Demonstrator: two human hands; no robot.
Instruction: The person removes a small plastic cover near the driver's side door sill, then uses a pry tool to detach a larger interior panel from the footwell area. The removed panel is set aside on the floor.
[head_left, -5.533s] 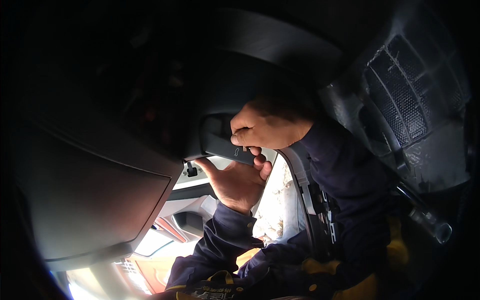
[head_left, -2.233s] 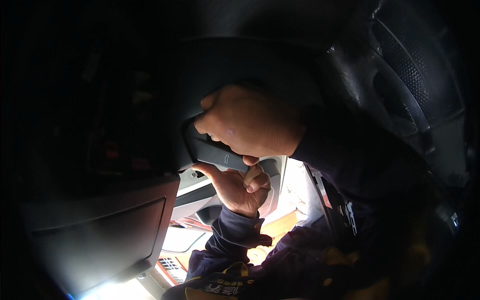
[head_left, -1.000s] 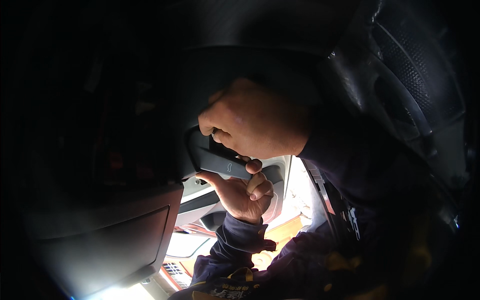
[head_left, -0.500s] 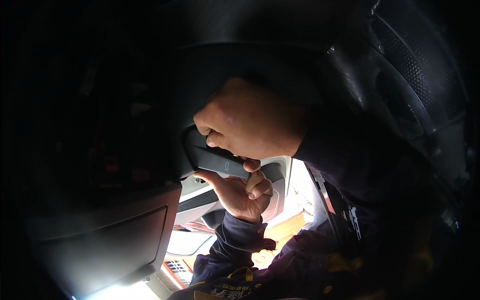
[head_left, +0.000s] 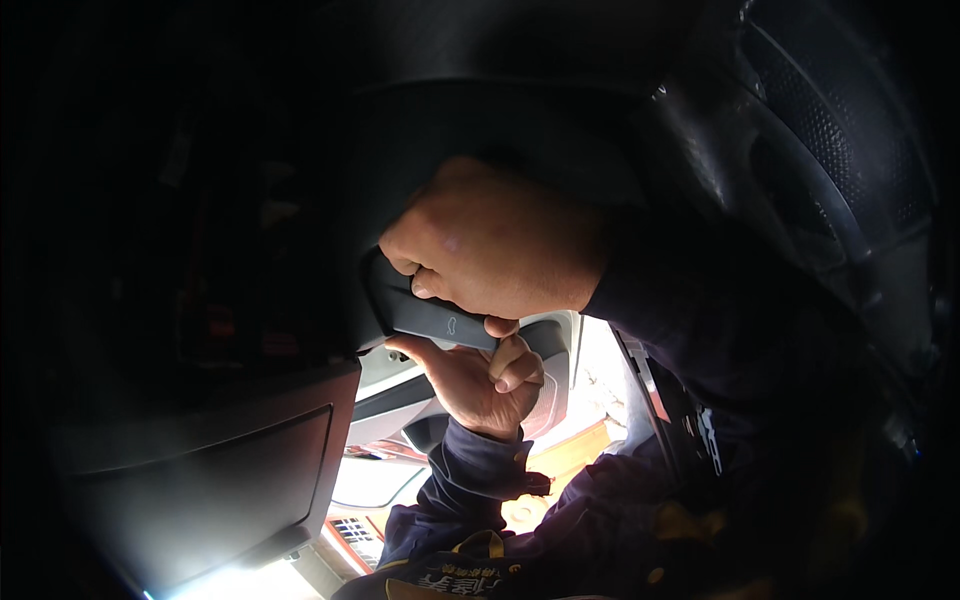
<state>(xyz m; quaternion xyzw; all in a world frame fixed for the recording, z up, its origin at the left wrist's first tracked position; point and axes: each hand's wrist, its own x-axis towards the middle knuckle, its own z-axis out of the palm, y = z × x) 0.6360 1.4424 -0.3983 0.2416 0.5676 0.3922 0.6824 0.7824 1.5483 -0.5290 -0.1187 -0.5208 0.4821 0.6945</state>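
Observation:
A dark grey release lever (head_left: 440, 322) with a small pale symbol on its face is in the middle of the view, at the edge of a dark panel. From the right, my right hand (head_left: 490, 240) reaches over it with fingers curled round its upper side; most of its fingertips are hidden. My left hand (head_left: 482, 388) comes up from below. Its thumb lies along the lever's lower edge, and its bent fingers are at the lever's right end, close to a fingertip of the right hand.
The space is a cramped, dark car interior. A grey trim panel (head_left: 220, 480) hangs at lower left, and a perforated door speaker cover (head_left: 815, 130) is at upper right. Dim parts with red bits (head_left: 222, 325) sit at left. Bright light enters through the opening below.
Both hands keep their hold on the lever. Hands, lever and surroundings have shifted very slightly left in the picture together.

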